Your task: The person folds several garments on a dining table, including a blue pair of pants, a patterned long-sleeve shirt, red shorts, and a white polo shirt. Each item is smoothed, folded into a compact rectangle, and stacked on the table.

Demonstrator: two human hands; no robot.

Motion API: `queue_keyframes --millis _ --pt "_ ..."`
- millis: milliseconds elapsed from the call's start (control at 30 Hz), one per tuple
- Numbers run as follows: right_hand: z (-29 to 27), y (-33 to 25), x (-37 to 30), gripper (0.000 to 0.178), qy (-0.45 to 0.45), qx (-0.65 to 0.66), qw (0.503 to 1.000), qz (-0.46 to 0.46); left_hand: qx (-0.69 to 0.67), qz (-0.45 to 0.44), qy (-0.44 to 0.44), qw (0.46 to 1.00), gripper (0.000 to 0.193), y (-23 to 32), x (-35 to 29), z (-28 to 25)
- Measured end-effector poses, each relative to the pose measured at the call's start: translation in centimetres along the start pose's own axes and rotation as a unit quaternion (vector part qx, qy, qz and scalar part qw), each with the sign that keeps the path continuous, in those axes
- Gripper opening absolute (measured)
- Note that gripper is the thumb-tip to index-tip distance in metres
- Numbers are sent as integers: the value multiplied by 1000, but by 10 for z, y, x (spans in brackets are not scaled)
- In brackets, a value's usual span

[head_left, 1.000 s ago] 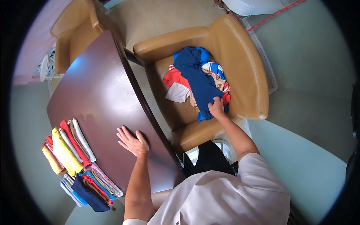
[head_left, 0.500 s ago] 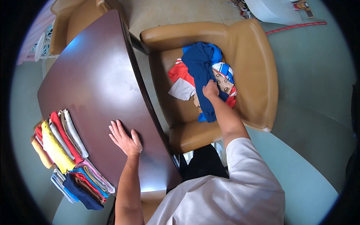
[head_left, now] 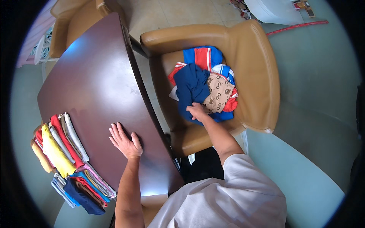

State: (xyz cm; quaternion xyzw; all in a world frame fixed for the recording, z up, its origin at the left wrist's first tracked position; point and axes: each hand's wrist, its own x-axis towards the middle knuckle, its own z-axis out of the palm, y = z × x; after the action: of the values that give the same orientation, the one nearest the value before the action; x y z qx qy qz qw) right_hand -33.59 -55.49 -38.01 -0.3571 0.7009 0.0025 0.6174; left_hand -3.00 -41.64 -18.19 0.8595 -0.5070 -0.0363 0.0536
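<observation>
My right hand (head_left: 197, 111) is closed on the near part of a navy blue garment (head_left: 192, 81), which lies bunched over a loose heap of clothes on the tan armchair (head_left: 256, 57). Beside the navy cloth, a beige patterned garment (head_left: 219, 92) shows in the heap. Behind it is a blue garment with a red panel (head_left: 203, 57), and a blue-and-white striped piece (head_left: 225, 72) lies at the right. My left hand (head_left: 126, 141) rests flat on the dark wooden table (head_left: 102, 87), fingers spread, holding nothing.
Two rows of folded clothes stand at the table's left edge, among them a yellow garment (head_left: 56, 150) and a folded navy one (head_left: 83, 195). Another tan armchair (head_left: 81, 26) is beyond the table. A large white object (head_left: 275, 11) stands at the far right.
My right hand has drawn the navy garment nearer and to the left, bunching it up. More of the beige patterned garment and the red-panelled blue one now shows. My left hand stays on the table.
</observation>
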Motion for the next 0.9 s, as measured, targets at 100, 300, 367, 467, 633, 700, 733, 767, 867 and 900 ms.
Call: queue_keyframes --millis 100,300,367,467,633,700,733,767,867,900 --pt "2 30 -10 21 -95 158 981 58 5 -1 0 1000 77 -1 -1 1" --pt "-15 53 -39 29 -48 411 911 7 10 3 11 1000 75 -2 -4 4" --pt "-35 53 -50 44 -101 488 867 5 11 6 23 1000 73 -2 -6 5" --pt "-75 34 -78 60 -199 503 840 -46 16 -7 15 1000 75 -5 -7 11" --pt "-117 16 -111 77 -253 488 821 -151 16 -6 33 999 73 -4 -4 10" --pt "-130 7 -133 73 -256 487 817 -172 16 -13 33 999 73 -1 -5 13" --pt "-133 1 -145 71 -260 488 813 -183 20 -15 36 999 73 -2 -4 12" --pt "-136 -3 -160 71 -257 502 805 -184 27 -18 36 999 72 -5 -5 13" --pt "-152 -11 -203 73 -255 532 783 -199 28 -33 29 999 72 -5 -4 17" --pt "-158 -7 -213 74 -258 537 776 -205 22 -35 29 999 71 -3 -5 14"
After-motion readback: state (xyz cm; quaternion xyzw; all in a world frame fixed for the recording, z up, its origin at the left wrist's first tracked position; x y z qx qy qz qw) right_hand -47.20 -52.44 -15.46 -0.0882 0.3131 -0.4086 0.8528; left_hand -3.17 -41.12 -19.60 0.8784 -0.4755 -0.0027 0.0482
